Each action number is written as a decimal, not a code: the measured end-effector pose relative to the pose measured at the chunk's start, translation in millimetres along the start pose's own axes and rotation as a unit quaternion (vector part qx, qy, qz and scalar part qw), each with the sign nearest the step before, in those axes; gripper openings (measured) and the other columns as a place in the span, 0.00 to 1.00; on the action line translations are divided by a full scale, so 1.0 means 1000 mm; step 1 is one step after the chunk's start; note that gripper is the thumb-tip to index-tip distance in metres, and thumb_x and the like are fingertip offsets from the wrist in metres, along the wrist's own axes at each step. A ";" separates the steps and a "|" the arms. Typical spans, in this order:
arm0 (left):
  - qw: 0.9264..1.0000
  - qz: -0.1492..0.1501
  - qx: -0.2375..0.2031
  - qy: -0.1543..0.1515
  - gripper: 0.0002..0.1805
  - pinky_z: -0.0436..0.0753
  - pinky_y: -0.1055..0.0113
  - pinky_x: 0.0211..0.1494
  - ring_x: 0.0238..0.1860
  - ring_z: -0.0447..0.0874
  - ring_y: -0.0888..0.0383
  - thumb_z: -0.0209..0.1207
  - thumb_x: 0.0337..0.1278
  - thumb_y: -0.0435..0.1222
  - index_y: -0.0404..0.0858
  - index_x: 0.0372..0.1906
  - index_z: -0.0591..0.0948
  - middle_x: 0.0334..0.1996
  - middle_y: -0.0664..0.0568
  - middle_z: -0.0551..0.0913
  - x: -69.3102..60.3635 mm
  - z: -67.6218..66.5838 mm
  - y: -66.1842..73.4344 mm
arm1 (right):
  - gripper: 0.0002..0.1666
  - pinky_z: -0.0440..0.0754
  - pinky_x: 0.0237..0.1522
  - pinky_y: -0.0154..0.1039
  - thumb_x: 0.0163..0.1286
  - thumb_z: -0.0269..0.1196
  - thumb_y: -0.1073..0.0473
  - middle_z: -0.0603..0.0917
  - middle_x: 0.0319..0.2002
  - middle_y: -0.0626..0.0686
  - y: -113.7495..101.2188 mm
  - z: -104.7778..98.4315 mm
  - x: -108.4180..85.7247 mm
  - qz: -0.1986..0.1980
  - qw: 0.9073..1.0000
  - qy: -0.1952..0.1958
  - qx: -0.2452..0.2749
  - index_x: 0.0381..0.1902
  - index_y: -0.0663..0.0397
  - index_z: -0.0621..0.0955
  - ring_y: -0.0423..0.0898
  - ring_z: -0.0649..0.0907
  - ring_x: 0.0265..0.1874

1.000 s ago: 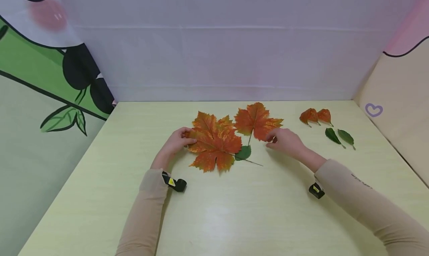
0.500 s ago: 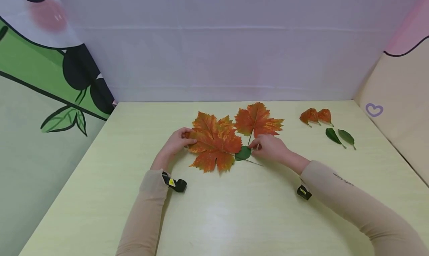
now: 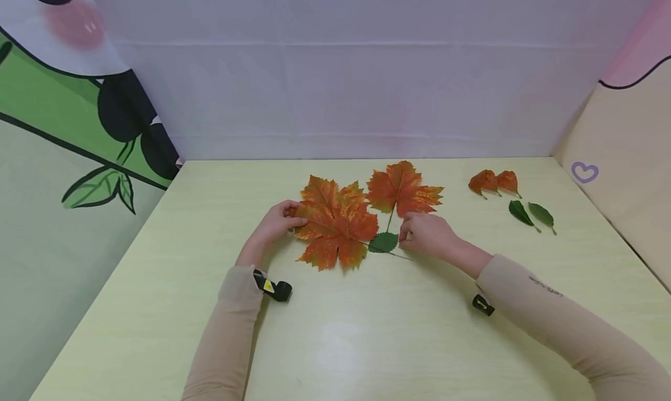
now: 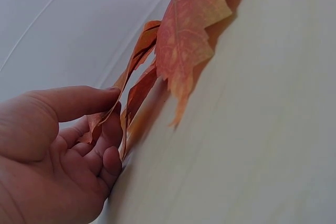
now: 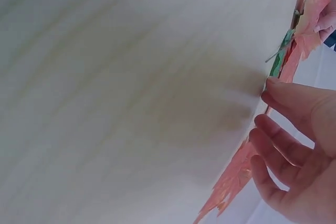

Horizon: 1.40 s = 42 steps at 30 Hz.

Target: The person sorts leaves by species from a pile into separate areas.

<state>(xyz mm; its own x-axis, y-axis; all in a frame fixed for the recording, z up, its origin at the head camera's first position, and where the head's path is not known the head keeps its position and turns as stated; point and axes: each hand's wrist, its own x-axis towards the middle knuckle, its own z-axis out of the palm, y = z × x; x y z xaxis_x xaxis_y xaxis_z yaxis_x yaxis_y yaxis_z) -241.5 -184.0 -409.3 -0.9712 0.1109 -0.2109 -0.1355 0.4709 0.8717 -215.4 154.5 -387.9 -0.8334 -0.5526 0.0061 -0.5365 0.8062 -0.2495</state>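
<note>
In the head view my left hand (image 3: 278, 220) pinches the left edge of a large orange maple leaf (image 3: 335, 223) lying left of centre. The left wrist view shows thumb and index finger on a curled lobe of this maple leaf (image 4: 139, 48), with another lobe close beside the lower fingers. A small green leaf (image 3: 383, 242) lies against its right side, over its thin stem. My right hand (image 3: 427, 235) is just right of the green leaf, fingers loosely bent with no object visible between them. In the right wrist view its fingertips are close to the green leaf (image 5: 279, 61).
A second orange maple leaf (image 3: 402, 188) lies behind my right hand, stem pointing forward. Two small orange-brown leaves (image 3: 493, 182) and two green leaves (image 3: 532, 214) lie at the right rear of the pale table (image 3: 335, 343). A pale backdrop (image 3: 335, 86) stands behind.
My right hand moved left to the green leaf, then drew back slightly right. The green leaf has shifted and turned a little to the right. My left hand stays on the maple leaf's edge.
</note>
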 end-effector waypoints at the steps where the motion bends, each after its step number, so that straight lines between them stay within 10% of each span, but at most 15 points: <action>1: 1.000 0.000 -0.001 0.000 0.23 0.70 0.68 0.38 0.35 0.69 0.56 0.59 0.55 0.35 0.34 0.56 0.69 0.41 0.47 0.72 0.000 0.000 0.000 | 0.04 0.75 0.28 0.38 0.53 0.68 0.53 0.77 0.30 0.45 0.001 0.000 -0.001 0.000 1.000 0.002 -0.003 0.24 0.44 0.84 0.42 0.78 0.28; 9: 1.000 -0.001 -0.007 0.000 0.23 0.70 0.68 0.37 0.34 0.69 0.57 0.59 0.55 0.34 0.34 0.56 0.69 0.40 0.48 0.72 0.000 -0.001 0.000 | 0.14 0.76 0.30 0.37 0.53 0.68 0.54 0.79 0.36 0.49 0.001 0.008 0.002 -0.028 0.999 0.024 0.007 0.39 0.51 0.84 0.42 0.78 0.31; 20: 1.000 -0.001 0.000 0.006 0.23 0.71 0.68 0.36 0.33 0.69 0.57 0.59 0.54 0.35 0.35 0.56 0.70 0.39 0.48 0.71 0.000 -0.001 0.001 | 0.05 0.76 0.29 0.37 0.54 0.68 0.57 0.79 0.30 0.44 -0.004 0.007 0.004 -0.045 0.998 0.034 0.010 0.30 0.49 0.85 0.41 0.79 0.28; 42: 1.000 0.004 0.005 0.006 0.23 0.72 0.68 0.36 0.32 0.71 0.57 0.59 0.54 0.34 0.35 0.56 0.69 0.39 0.47 0.72 0.000 -0.001 0.000 | 0.04 0.72 0.31 0.38 0.56 0.65 0.58 0.80 0.26 0.44 0.033 -0.017 -0.022 0.043 0.995 -0.017 0.084 0.27 0.47 0.79 0.41 0.77 0.27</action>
<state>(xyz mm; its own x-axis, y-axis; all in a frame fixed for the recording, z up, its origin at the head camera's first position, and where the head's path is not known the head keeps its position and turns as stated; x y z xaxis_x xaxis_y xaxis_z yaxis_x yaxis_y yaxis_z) -241.8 -184.6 -408.9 -0.9748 0.1040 -0.1974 -0.1251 0.4779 0.8695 -217.4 197.0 -380.2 -0.8691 -0.4918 -0.0536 -0.4311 0.8059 -0.4058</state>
